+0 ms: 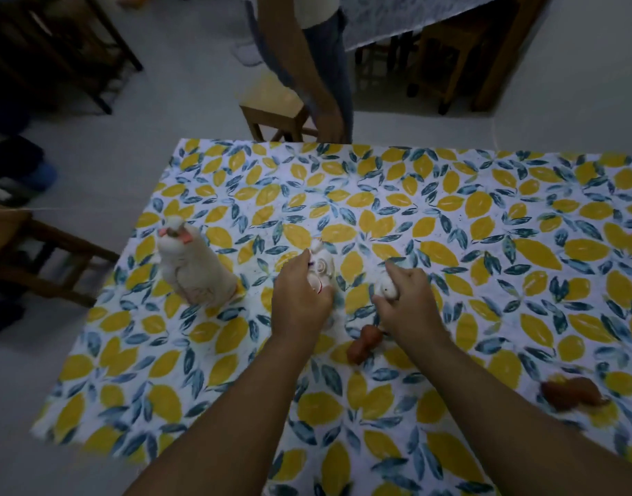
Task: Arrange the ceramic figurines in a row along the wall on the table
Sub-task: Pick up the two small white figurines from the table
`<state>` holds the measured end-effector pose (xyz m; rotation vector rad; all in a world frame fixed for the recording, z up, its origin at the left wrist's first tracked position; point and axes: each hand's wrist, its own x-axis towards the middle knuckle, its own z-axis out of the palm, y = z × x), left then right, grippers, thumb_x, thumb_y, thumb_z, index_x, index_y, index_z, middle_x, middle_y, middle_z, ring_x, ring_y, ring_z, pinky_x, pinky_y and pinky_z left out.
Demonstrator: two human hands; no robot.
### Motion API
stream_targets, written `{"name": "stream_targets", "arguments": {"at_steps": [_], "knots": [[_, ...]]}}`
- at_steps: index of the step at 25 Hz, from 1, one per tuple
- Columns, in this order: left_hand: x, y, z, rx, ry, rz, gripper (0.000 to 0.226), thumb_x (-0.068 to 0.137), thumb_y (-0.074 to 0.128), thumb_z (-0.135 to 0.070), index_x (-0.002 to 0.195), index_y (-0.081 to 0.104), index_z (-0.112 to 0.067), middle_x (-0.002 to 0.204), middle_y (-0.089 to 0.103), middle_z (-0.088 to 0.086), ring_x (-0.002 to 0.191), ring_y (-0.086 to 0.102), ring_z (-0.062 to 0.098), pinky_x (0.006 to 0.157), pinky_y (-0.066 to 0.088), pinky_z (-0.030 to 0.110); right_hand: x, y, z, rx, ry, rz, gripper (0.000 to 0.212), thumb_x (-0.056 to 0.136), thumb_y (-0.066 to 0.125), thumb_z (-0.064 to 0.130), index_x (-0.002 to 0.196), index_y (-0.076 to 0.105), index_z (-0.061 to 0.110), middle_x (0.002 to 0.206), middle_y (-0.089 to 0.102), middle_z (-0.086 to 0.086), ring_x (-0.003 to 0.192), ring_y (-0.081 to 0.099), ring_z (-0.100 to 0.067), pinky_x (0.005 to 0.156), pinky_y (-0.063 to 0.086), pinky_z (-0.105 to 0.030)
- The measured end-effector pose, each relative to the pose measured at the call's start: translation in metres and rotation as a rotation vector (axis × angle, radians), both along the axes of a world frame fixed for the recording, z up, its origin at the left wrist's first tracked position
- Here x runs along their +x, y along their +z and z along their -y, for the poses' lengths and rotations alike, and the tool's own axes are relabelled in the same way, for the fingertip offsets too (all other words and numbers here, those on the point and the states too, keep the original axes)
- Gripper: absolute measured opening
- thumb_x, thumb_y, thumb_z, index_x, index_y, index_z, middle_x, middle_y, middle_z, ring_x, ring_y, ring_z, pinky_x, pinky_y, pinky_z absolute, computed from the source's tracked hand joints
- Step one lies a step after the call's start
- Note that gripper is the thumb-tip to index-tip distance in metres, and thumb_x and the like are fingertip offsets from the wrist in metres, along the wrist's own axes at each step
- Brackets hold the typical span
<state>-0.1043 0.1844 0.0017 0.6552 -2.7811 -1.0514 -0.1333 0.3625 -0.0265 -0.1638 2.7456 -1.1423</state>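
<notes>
Figurines are sitting scattered over the near half of the table (450, 209), none of them lined up yet. A white ceramic figurine (323, 270) is standing near the middle, and the left hand (300, 298) is wrapping around it from the near side, fingers curled onto its body. Just to its right, the right hand (407, 302) is closing on a small white figurine (386, 288), thumb and fingers pinching it from either side; whether either piece is already clear of the lemon-print tablecloth (235, 352) is hard to tell through the blur.

A tall white animal figurine (194, 266) is standing upright to the left, well apart from both hands. A small brown figurine (364, 343) is lying just under the right wrist, and another brown figurine (572, 390) is lying near the right edge.

Doing this step well probably means lifting each white piece straight up, since the cloth could drag and tip a narrow base. The right forearm should be rising clear of the brown piece beneath it. No wall is showing clearly along the table here, so the target edge is uncertain; judging by the pale surface at the right, it may be lying that way.

Beyond the far edge, another person's arm (314, 84) is hanging beside a wooden stool (275, 105).
</notes>
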Motion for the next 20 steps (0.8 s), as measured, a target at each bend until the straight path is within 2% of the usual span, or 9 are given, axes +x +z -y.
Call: {"name": "stream_targets", "arguments": {"at_steps": [2,3,5,6,8,11,15,20], "knots": [[0.002,0.000,0.016,-0.021,0.006,0.015,0.069,0.086,0.076,-0.022,0.147,0.046,-0.008,0.144,0.052,0.011,0.132,0.048,0.028,0.108,0.042,0.041,0.003,-0.002,0.016,0.019,0.023,0.012,0.066,0.094,0.071,0.016,0.153,0.041,0.012,0.133,0.043,-0.013,0.107,0.050,-0.021,0.082,0.037,-0.022],[0.002,-0.001,0.022,-0.028,-0.003,0.017,0.069,0.086,0.075,-0.020,0.146,0.046,-0.007,0.143,0.053,0.012,0.132,0.048,0.028,0.108,0.042,0.041,0.002,-0.004,0.021,0.020,0.019,0.020,0.066,0.095,0.070,0.016,0.153,0.040,0.012,0.139,0.042,-0.012,0.114,0.050,-0.021,0.084,0.038,-0.022],[-0.002,-0.006,0.031,-0.056,-0.041,0.022,0.067,0.086,0.075,-0.018,0.146,0.046,-0.005,0.141,0.054,0.014,0.131,0.049,0.030,0.109,0.041,0.040,-0.005,-0.006,0.030,0.030,-0.005,0.051,0.064,0.096,0.068,0.016,0.153,0.040,0.010,0.154,0.036,-0.011,0.136,0.042,-0.025,0.098,0.040,-0.027],[-0.003,-0.009,0.034,-0.075,-0.066,0.026,0.067,0.086,0.075,-0.018,0.145,0.047,-0.005,0.140,0.054,0.014,0.131,0.049,0.030,0.108,0.041,0.040,-0.008,-0.007,0.033,0.041,-0.011,0.065,0.063,0.096,0.068,0.015,0.152,0.040,0.010,0.159,0.034,-0.010,0.143,0.036,-0.026,0.107,0.037,-0.030],[-0.003,-0.012,0.036,-0.086,-0.098,0.028,0.067,0.086,0.074,-0.019,0.145,0.046,-0.006,0.140,0.053,0.014,0.130,0.049,0.031,0.107,0.042,0.042,-0.008,-0.011,0.037,0.061,0.008,0.056,0.061,0.096,0.067,0.013,0.152,0.041,0.009,0.158,0.038,-0.011,0.145,0.034,-0.027,0.114,0.032,-0.036],[-0.003,-0.014,0.035,-0.022,-0.103,0.037,0.067,0.089,0.068,-0.018,0.148,0.040,-0.005,0.144,0.047,0.014,0.132,0.046,0.031,0.106,0.044,0.043,-0.007,-0.013,0.038,0.069,-0.002,0.035,0.059,0.095,0.066,0.011,0.150,0.043,0.011,0.151,0.044,-0.012,0.137,0.043,-0.029,0.107,0.039,-0.036],[0.001,-0.013,0.036,0.001,-0.121,0.069,0.068,0.094,0.065,-0.018,0.152,0.033,-0.008,0.149,0.039,0.012,0.136,0.043,0.029,0.104,0.045,0.038,-0.001,-0.014,0.036,0.111,-0.015,0.014,0.058,0.092,0.069,0.012,0.146,0.047,0.012,0.141,0.050,-0.011,0.125,0.051,-0.028,0.090,0.040,-0.027],[0.007,-0.013,0.036,0.002,-0.136,0.088,0.068,0.092,0.066,-0.016,0.151,0.033,-0.008,0.149,0.039,0.013,0.135,0.043,0.031,0.104,0.045,0.040,0.010,-0.014,0.035,0.113,-0.032,0.002,0.061,0.088,0.072,0.010,0.145,0.049,0.010,0.139,0.052,-0.012,0.126,0.052,-0.028,0.094,0.038,-0.025]]}}
